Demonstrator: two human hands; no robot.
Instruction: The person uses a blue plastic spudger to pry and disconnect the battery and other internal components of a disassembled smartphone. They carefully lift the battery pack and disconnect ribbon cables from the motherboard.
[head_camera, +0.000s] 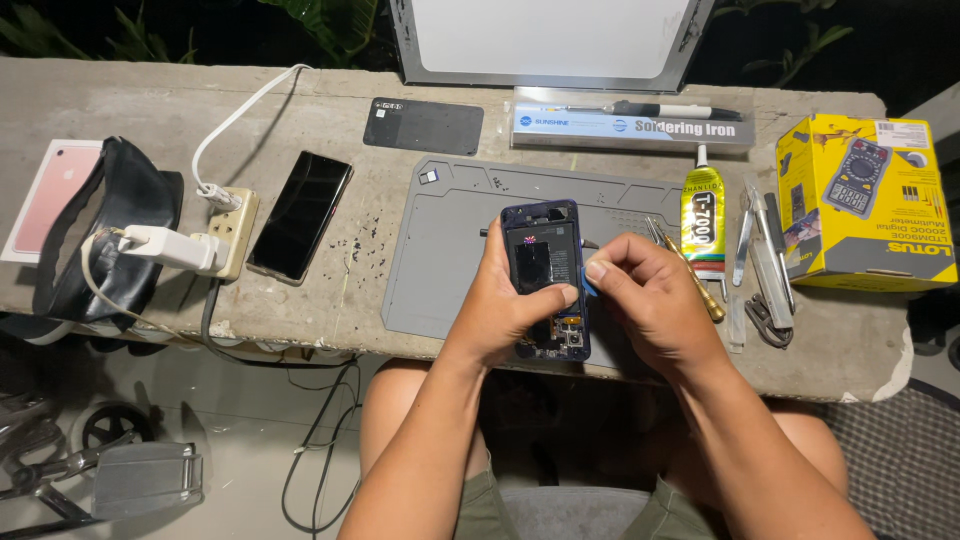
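Note:
My left hand (503, 305) grips an opened smartphone (541, 255) with a dark blue frame, its back off and its battery and boards showing, held upright above the grey work mat (432, 250). The left thumb lies across the phone's middle. My right hand (652, 298) is closed at the phone's right edge, pinching a small blue pick (590, 290) against the frame. Most of the pick is hidden by the fingers.
A black phone (300, 214) lies left of the mat beside a power strip (236, 228) with a white charger. A black back cover (424, 126), a soldering iron box (632, 124), a glue tube (703, 215), tweezers (768, 262) and a yellow multimeter box (860, 204) sit around.

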